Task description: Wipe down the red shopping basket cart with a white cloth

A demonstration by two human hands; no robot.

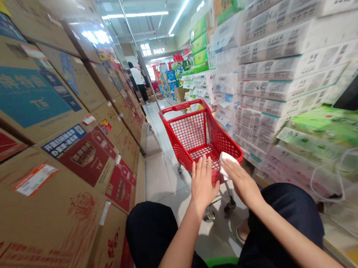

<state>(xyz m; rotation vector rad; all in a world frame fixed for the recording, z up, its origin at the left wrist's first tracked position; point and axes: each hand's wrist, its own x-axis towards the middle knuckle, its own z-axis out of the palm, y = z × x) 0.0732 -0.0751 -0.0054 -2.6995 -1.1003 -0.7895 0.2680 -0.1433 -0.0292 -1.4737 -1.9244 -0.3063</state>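
Note:
A small red plastic shopping cart [194, 139] stands in a narrow shop aisle in front of my knees. My left hand [203, 183] lies flat with fingers stretched out against the near end of the cart's basket. My right hand [240, 176] presses a white cloth [225, 163] onto the cart's near right corner, fingers laid over the cloth. The basket looks empty. I am seated low, with my dark trousers in the lower part of the view.
Stacked brown cartons [59, 130] wall the left side. Wrapped white and green tissue packs [285, 81] are piled on the right. A person in a white top [138, 81] stands far down the tiled aisle [157, 172].

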